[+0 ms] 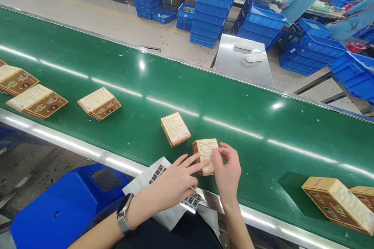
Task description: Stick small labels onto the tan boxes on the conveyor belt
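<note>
A small tan carton (205, 151) lies on the green conveyor belt (204, 97) near its front edge. My right hand (227, 174) grips the carton's right side with thumb and fingers. My left hand (174, 182), with a watch on its wrist, rests its fingertips on the carton's left face. A second small tan carton (175, 128) lies just to the left on the belt, untouched. Under my left hand a white sheet of small printed stickers (159, 171) rests on my lap and the belt's metal rim.
Three larger brown-and-cream cartons (99, 103) lie on the belt at the left, and two more (339, 202) at the right front. A blue stool (70, 206) stands at my left. Stacked blue crates (212, 11) and people in blue stand beyond the belt.
</note>
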Demonstrator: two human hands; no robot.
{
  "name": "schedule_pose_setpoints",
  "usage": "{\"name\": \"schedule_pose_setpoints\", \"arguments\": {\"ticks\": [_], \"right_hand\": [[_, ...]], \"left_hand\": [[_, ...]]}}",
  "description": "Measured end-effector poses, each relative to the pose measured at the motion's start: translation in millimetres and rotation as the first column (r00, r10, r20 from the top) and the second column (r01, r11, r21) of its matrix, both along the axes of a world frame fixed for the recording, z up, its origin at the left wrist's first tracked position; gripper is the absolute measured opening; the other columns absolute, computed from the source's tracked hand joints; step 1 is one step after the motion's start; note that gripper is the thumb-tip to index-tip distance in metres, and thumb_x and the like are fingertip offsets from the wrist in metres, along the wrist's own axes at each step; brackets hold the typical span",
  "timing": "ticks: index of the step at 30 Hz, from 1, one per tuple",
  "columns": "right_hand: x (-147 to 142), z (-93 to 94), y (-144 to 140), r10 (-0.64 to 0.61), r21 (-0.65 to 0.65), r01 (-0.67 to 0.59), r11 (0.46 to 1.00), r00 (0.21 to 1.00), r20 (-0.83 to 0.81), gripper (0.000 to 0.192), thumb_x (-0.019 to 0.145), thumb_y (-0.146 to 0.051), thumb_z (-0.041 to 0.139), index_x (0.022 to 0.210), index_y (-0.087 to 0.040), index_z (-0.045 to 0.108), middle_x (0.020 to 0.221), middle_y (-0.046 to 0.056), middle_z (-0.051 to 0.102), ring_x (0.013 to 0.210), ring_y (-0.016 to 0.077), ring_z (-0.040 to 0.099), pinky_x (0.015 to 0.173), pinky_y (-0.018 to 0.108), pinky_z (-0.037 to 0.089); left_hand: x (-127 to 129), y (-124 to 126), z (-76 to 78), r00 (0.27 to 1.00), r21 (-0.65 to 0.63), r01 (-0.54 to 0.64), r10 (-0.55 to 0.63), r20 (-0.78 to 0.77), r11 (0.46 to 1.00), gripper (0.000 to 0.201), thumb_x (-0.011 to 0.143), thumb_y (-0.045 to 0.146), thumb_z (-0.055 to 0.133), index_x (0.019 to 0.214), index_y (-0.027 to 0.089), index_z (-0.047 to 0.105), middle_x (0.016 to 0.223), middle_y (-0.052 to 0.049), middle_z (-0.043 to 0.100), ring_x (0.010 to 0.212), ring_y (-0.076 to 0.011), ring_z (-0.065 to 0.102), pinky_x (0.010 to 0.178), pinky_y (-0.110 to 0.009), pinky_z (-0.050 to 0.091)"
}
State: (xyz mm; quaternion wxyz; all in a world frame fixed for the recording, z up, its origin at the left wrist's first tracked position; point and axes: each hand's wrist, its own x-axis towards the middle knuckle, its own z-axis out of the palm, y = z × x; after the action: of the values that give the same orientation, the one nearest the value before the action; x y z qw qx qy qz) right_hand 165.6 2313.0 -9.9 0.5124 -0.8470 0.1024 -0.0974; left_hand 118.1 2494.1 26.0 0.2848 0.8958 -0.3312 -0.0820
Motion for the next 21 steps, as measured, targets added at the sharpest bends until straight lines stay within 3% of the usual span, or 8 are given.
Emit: {"name": "schedule_pose_setpoints", "arguments": {"ticks": [2, 4, 6, 8, 11, 13, 17, 21], "right_hand": [[4.0, 3.0, -6.1, -0.031, -0.014, 0.030, 0.999, 0.999, -0.022, 0.045, 0.086, -0.045, 0.067, 0.121, -0.020, 0.053, 0.121, 0.012, 0.061, 0.092, 0.0232, 0.067, 0.077, 0.036, 0.050], [7.1, 7.9, -13.6, -0.030, -0.043, 0.030, 0.999, 1.000, -0.006, 0.056, 0.087, -0.044, 0.067, 0.132, -0.020, 0.044, 0.122, 0.013, 0.060, 0.082, 0.0208, 0.067, 0.068, 0.033, 0.050], [5.9, 16.9, -19.7, 0.029, -0.147, -0.017, 0.989, 0.996, 0.084, 0.044, 0.092, -0.042, 0.060, 0.129, -0.020, 0.050, 0.121, 0.013, 0.061, 0.090, 0.0235, 0.067, 0.071, 0.035, 0.051], [-0.8, 30.1, -21.9, 0.198, -0.255, -0.148, 0.956, 0.963, 0.181, 0.029, 0.097, -0.038, 0.053, 0.120, -0.021, 0.057, 0.117, 0.012, 0.063, 0.102, 0.0260, 0.064, 0.081, 0.039, 0.052], [-14.6, 49.9, -17.6, 0.617, -0.323, -0.549, 0.771, 0.770, 0.165, 0.018, 0.097, -0.032, 0.056, 0.113, -0.025, 0.061, 0.108, 0.007, 0.069, 0.100, 0.0231, 0.065, 0.085, 0.036, 0.053], [-20.4, 57.3, -12.1, 0.770, -0.328, -0.704, 0.630, 0.620, 0.148, 0.017, 0.097, -0.026, 0.058, 0.113, -0.026, 0.060, 0.102, 0.005, 0.071, 0.094, 0.0208, 0.067, 0.082, 0.033, 0.054], [-20.6, 57.4, -2.1, 0.797, -0.458, -0.661, 0.594, 0.561, 0.224, 0.011, 0.097, -0.018, 0.057, 0.105, -0.025, 0.060, 0.094, 0.003, 0.072, 0.089, 0.0203, 0.068, 0.091, 0.041, 0.048], [-21.5, 55.3, 4.0, 0.812, -0.544, -0.615, 0.572, 0.521, 0.265, 0.013, 0.096, -0.013, 0.055, 0.097, -0.024, 0.061, 0.105, 0.004, 0.073, 0.105, 0.0227, 0.067, 0.101, 0.046, 0.040]], "left_hand": [[-0.9, -1.0, -1.0, 1.000, -0.015, 0.009, -0.009, 0.007, 1.000, 0.013, 0.087, 0.019, 0.068, 0.075, 0.019, 0.069, 0.157, -0.002, 0.042, 0.147, -0.0300, 0.033, 0.118, -0.049, 0.032], [-2.3, 1.4, -1.0, 0.999, -0.035, -0.037, 0.036, -0.013, 0.999, 0.011, 0.090, 0.024, 0.067, 0.082, 0.020, 0.071, 0.151, -0.004, 0.050, 0.134, -0.0271, 0.051, 0.109, -0.042, 0.041], [-3.8, 7.3, 1.7, 0.991, -0.054, -0.124, 0.121, -0.059, 0.991, 0.013, 0.095, 0.029, 0.061, 0.090, 0.023, 0.072, 0.130, -0.003, 0.068, 0.106, -0.0192, 0.069, 0.092, -0.032, 0.048], [-4.8, 15.1, 8.0, 0.967, -0.075, -0.233, 0.223, -0.123, 0.970, 0.017, 0.097, 0.031, 0.058, 0.094, 0.025, 0.073, 0.102, 0.000, 0.078, 0.083, -0.0140, 0.072, 0.078, -0.026, 0.048], [-6.1, 25.4, 21.5, 0.897, -0.054, -0.393, 0.370, -0.243, 0.918, 0.014, 0.094, 0.032, 0.063, 0.101, 0.026, 0.073, 0.088, 0.003, 0.079, 0.078, -0.0138, 0.071, 0.070, -0.022, 0.045], [-7.3, 29.2, 30.0, 0.849, 0.009, -0.461, 0.444, -0.286, 0.887, 0.012, 0.091, 0.033, 0.066, 0.098, 0.026, 0.073, 0.086, 0.004, 0.078, 0.074, -0.0138, 0.070, 0.065, -0.022, 0.043], [-10.8, 30.4, 38.0, 0.832, 0.082, -0.482, 0.485, -0.269, 0.872, 0.015, 0.093, 0.036, 0.063, 0.088, 0.025, 0.072, 0.076, 0.004, 0.075, 0.066, -0.0131, 0.065, 0.061, -0.022, 0.039], [-12.4, 29.5, 35.9, 0.827, 0.106, -0.494, 0.504, -0.249, 0.863, 0.018, 0.094, 0.035, 0.059, 0.089, 0.025, 0.073, 0.078, 0.003, 0.076, 0.067, -0.0146, 0.066, 0.060, -0.022, 0.039]]}}
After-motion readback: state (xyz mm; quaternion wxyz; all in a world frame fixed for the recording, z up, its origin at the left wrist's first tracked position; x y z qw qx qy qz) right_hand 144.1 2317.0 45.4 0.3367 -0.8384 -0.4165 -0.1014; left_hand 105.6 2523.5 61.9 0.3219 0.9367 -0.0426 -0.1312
